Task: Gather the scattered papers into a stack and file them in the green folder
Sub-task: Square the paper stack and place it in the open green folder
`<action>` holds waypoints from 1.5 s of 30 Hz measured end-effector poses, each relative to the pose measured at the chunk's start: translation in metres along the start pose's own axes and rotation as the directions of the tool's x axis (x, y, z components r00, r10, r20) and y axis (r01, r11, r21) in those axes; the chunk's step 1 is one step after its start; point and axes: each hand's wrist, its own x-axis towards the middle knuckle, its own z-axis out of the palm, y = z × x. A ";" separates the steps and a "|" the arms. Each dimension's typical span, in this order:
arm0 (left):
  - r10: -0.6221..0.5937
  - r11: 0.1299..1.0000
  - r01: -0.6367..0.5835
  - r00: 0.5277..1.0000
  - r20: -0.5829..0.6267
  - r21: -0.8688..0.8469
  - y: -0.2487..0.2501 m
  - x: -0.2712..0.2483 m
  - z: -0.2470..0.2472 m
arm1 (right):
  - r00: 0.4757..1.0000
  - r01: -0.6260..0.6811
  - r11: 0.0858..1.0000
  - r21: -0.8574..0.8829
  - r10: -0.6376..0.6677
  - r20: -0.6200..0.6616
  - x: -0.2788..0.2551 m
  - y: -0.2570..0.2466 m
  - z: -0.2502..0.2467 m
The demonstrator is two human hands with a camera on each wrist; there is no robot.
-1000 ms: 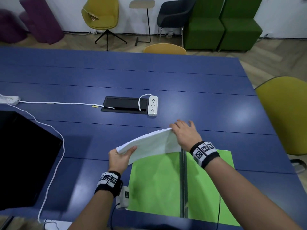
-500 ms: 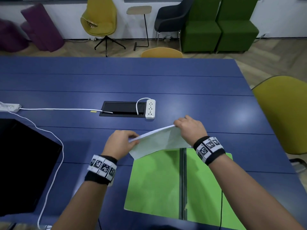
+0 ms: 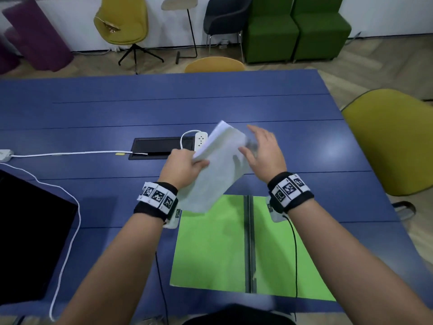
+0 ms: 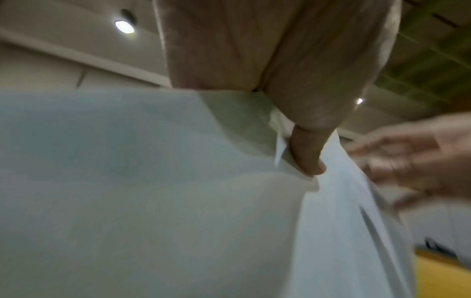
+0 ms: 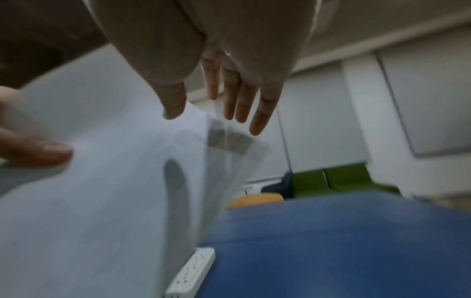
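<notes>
Far left of the blue table [image 3: 93,113]: a black screen [image 3: 28,231] at the near edge, with a white cable [image 3: 70,231] looping past it toward a power strip [image 3: 4,154] at the table's left side.

Left hand [image 3: 185,165]: thumb on top and fingers curled under one edge of the paper stack [image 3: 218,170], gripping it. In the left wrist view the thumb [image 4: 308,153] presses into the sheets where they bend. The stack is off the table, tilted, its far corner raised and its near corner hanging over the top edge of the green folder [image 3: 210,242].

Centre: the folder lies open and flat on the table at the near edge, a dark spine strip [image 3: 248,242] running down its middle. Beyond the stack, a second power strip [image 3: 200,140] sits beside a black cable hatch [image 3: 161,147].

Right hand [image 3: 264,153]: fingers straight and spread, holding nothing. The right wrist view shows the fingertips [image 5: 257,125] just clear of the stack's right edge; blur makes it uncertain whether the thumb touches the paper.

Step in hand, as judged: papers gathered, stack being squared or turned ahead of filing. No loose sheets visible on the table.

Next move calls for: right hand to take the free edge again, both hands to level the stack, then lower it onto one leaf of the folder, edges aligned to the spine, and close the cover.

Far right: a yellow chair [image 3: 393,141] stands at the table's side.
</notes>
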 end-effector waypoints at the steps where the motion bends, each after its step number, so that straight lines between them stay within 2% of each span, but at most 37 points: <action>1: -0.028 0.996 0.027 0.999 -0.018 -0.090 -0.001 0.001 -0.003 | 0.994 -0.109 0.991 0.079 0.106 0.035 -0.004 0.009 -0.002; 4: -0.095 0.926 0.073 0.994 -0.043 -0.370 0.001 -0.001 -0.001 | 0.928 -0.373 0.876 0.306 0.347 0.138 -0.017 0.032 -0.002; 6: -0.154 0.800 0.109 0.988 -0.027 -0.590 0.006 -0.004 0.010 | 0.856 -0.516 0.728 0.450 0.455 0.246 -0.026 0.041 -0.001; 8: -0.182 0.655 0.113 0.983 -0.011 -0.747 0.012 -0.008 0.024 | 0.800 -0.600 0.625 0.498 0.474 0.368 -0.036 0.050 0.000; 10: -0.207 0.551 0.134 0.978 0.020 -0.823 0.015 -0.009 0.039 | 0.802 -0.597 0.564 0.570 0.420 0.425 -0.045 0.060 0.001; 13: -0.230 0.498 0.207 0.968 0.103 -0.842 0.007 -0.007 0.066 | 0.831 -0.556 0.522 0.647 0.382 0.405 -0.058 0.067 -0.005; 14: -0.241 0.485 0.240 0.961 0.136 -0.841 0.004 -0.008 0.076 | 0.821 -0.569 0.527 0.631 0.399 0.408 -0.062 0.071 -0.006; 16: -0.288 0.485 0.320 0.937 0.197 -0.814 0.001 -0.013 0.097 | 0.769 -0.638 0.582 0.504 0.466 0.437 -0.075 0.085 0.000; 18: -0.331 0.525 0.405 0.908 0.258 -0.749 -0.002 -0.023 0.121 | 0.701 -0.685 0.691 0.230 0.541 0.464 -0.090 0.104 0.015; 20: -0.368 0.554 0.481 0.874 0.319 -0.679 -0.009 -0.036 0.146 | 0.635 -0.654 0.754 -0.070 0.597 0.490 -0.109 0.121 0.037; 23: -0.430 0.552 0.559 0.826 0.363 -0.618 -0.033 -0.052 0.179 | 0.533 -0.655 0.725 -0.214 0.644 0.549 -0.131 0.130 0.065; 25: -0.465 0.541 0.591 0.803 0.373 -0.598 -0.052 -0.059 0.198 | 0.509 -0.634 0.727 -0.265 0.650 0.564 -0.136 0.127 0.075; 30: -0.526 0.511 0.617 0.775 0.350 -0.598 -0.076 -0.065 0.205 | 0.499 -0.588 0.752 -0.298 0.628 0.597 -0.132 0.114 0.092; 34: -0.526 0.542 0.612 0.782 0.335 -0.576 -0.080 -0.059 0.202 | 0.538 -0.643 0.735 -0.213 0.632 0.558 -0.128 0.110 0.095; 39: -0.422 0.492 0.552 0.827 0.370 -0.673 -0.074 -0.047 0.193 | 0.616 -0.699 0.709 -0.093 0.664 0.425 -0.120 0.120 0.080; 42: -0.349 0.414 0.577 0.815 0.463 -0.704 -0.064 -0.042 0.188 | 0.618 -0.736 0.675 -0.047 0.699 0.359 -0.117 0.137 0.062; 45: -0.316 0.456 0.571 0.821 0.476 -0.682 -0.047 -0.041 0.191 | 0.606 -0.750 0.659 -0.052 0.717 0.344 -0.123 0.151 0.048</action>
